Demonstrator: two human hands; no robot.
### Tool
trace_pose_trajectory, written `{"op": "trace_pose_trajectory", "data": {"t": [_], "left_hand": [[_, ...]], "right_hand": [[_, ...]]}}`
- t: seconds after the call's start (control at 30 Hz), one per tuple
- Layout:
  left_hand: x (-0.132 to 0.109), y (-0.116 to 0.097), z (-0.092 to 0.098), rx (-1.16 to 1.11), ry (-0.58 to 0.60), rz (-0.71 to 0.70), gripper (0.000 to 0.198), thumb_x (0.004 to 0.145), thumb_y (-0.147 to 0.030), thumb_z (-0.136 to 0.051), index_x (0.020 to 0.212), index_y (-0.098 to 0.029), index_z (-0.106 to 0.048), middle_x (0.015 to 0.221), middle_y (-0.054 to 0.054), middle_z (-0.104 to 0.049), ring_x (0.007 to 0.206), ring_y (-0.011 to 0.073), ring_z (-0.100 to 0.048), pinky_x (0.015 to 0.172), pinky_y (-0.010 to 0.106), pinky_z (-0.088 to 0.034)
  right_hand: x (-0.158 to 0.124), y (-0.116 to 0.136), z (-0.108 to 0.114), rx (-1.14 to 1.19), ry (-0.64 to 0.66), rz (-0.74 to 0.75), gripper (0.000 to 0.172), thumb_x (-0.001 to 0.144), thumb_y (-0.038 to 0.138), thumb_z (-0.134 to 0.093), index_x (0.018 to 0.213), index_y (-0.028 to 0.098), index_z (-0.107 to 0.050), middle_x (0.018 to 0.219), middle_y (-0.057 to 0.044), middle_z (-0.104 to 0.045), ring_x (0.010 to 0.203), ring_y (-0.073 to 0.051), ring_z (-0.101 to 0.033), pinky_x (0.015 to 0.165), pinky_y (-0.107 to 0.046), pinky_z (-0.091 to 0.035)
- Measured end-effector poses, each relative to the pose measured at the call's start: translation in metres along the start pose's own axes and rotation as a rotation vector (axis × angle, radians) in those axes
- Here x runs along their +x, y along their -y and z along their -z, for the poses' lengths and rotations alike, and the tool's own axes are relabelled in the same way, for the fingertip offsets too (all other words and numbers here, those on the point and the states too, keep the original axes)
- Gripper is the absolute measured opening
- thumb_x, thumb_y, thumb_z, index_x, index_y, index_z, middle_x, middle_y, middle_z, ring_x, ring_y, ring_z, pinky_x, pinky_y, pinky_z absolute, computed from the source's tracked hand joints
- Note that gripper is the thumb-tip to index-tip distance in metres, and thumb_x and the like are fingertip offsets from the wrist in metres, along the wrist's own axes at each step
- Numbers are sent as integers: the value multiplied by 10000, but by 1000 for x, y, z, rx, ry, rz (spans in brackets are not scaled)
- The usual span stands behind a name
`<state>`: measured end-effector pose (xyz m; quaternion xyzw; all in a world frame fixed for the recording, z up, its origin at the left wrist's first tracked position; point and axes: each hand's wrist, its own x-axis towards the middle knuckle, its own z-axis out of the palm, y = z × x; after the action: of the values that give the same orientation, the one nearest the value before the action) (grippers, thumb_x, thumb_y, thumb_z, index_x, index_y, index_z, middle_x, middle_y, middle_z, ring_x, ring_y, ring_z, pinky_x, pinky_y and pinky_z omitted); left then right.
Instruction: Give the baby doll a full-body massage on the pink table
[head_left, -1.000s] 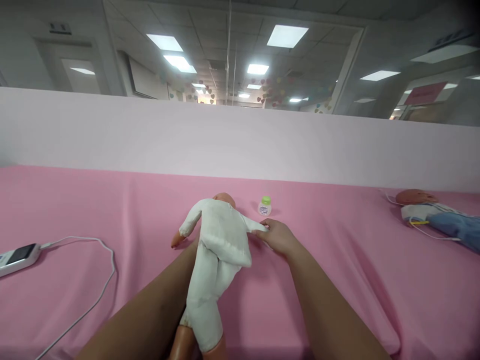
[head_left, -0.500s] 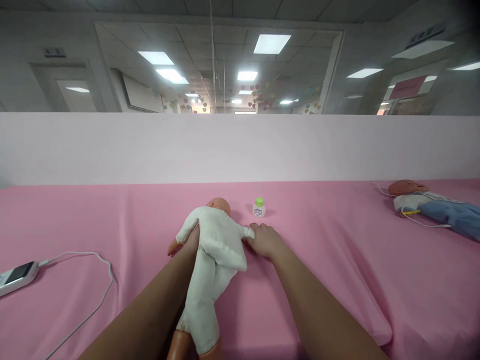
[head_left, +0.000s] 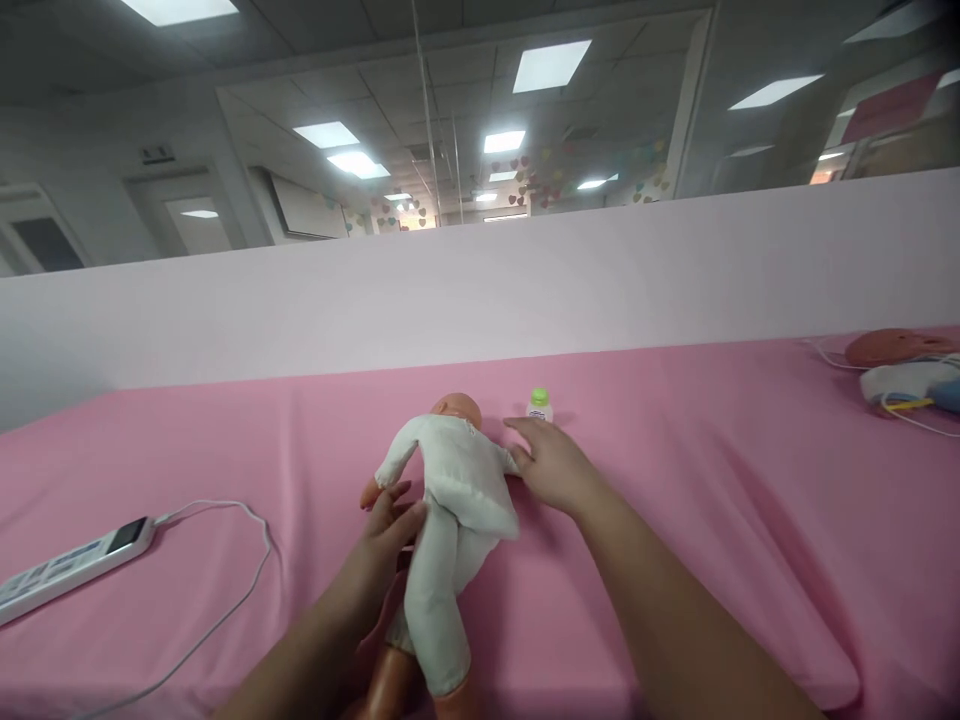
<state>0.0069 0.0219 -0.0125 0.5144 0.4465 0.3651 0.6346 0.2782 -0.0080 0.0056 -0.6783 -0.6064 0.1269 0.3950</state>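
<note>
A baby doll (head_left: 469,480) with a white cloth body lies face down on the pink sheet, its head away from me and its legs toward me. Beside its left flank and hip is my left hand (head_left: 390,535), fingers apart, the thumb near the cloth. My right hand (head_left: 551,460) hovers by the doll's right arm, fingers stretched out and holding nothing. Just beyond those fingers stands a small clear bottle (head_left: 539,404) with a green cap, its lower part hidden by the hand.
At left lies a white power strip (head_left: 82,565) with a white cable (head_left: 259,575) curving toward the front edge. A second doll (head_left: 900,365), dressed in white and blue with thin tubing, lies at far right. A low white partition (head_left: 480,300) runs along the back.
My left hand has slid out from under the doll to its side. My right hand has lifted off the doll's arm and opened. The view has tilted and turned slightly left.
</note>
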Motion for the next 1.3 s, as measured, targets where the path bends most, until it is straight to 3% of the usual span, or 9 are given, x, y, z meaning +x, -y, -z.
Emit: {"op": "trace_pose_trajectory", "data": {"t": [0.1, 0.23, 0.3, 0.5, 0.63, 0.77, 0.9, 1.1, 1.3], "left_hand": [[-17, 8, 9, 107, 38, -76, 933, 772, -521, -832, 1548, -263, -384, 1291, 158, -641, 1104, 353, -670, 841, 443, -574], [-30, 7, 6, 235, 135, -110, 745, 795, -454, -824, 1446, -243, -531, 991, 89, -696, 902, 299, -680, 739, 375, -538], [-29, 4, 2, 200, 101, -101, 615, 824, -421, -783, 1370, -220, -584, 901, 69, -697, 837, 283, -679, 701, 354, -521], [-4, 11, 1, -201, -30, 57, 288, 828, -298, -701, 1083, -174, -647, 888, 92, -736, 787, 264, -704, 727, 382, -564], [9, 20, 5, -288, -59, 107, 156, 842, -264, -677, 964, -174, -644, 833, 91, -731, 729, 250, -696, 705, 383, -577], [16, 19, 14, -295, -77, 100, 123, 845, -238, -683, 932, -180, -619, 776, 68, -703, 701, 241, -684, 673, 371, -572], [17, 12, 24, -286, -74, 121, 120, 844, -249, -689, 902, -190, -603, 702, 30, -649, 630, 220, -643, 595, 344, -532], [12, 5, 29, -168, -60, 156, 102, 829, -264, -685, 870, -200, -617, 656, 5, -630, 548, 186, -586, 549, 316, -494], [10, 11, 30, -80, -47, 111, 151, 836, -283, -692, 944, -189, -644, 712, 14, -660, 582, 176, -587, 571, 309, -508]], "right_hand": [[-15, 19, 19, 342, -43, 125, 323, 940, 417, -602, 1187, 246, -719, 1191, -76, -735, 1101, -259, -657, 972, -407, -521], [-34, 34, 32, 505, 613, 219, 229, 883, 401, -666, 954, 219, -787, 907, -43, -768, 826, -220, -697, 749, -335, -550], [-40, 39, 28, 351, 762, 224, 188, 863, 327, -701, 1005, 263, -806, 945, -18, -778, 851, -215, -696, 735, -309, -525], [-44, 50, -9, 233, 591, 159, 264, 977, 301, -566, 1157, 312, -759, 923, -4, -747, 767, -184, -634, 643, -281, -450], [-45, 54, -32, 103, 536, 290, 155, 920, 201, -596, 943, 245, -744, 861, -3, -713, 754, -175, -600, 659, -283, -417], [-45, 53, -47, 79, 509, 431, 129, 889, 203, -665, 992, 238, -735, 1032, -17, -731, 931, -196, -642, 791, -296, -456], [-44, 51, -49, 38, 517, 460, 74, 921, 275, -683, 919, 233, -744, 995, -17, -722, 941, -196, -646, 797, -303, -460], [-37, 43, -45, 28, 547, 389, 257, 953, 307, -652, 723, 204, -703, 850, -11, -699, 822, -172, -621, 719, -301, -442], [-32, 34, -40, 36, 571, 323, 233, 820, 206, -734, 604, 195, -645, 765, -1, -671, 731, -160, -581, 640, -284, -410]]}}
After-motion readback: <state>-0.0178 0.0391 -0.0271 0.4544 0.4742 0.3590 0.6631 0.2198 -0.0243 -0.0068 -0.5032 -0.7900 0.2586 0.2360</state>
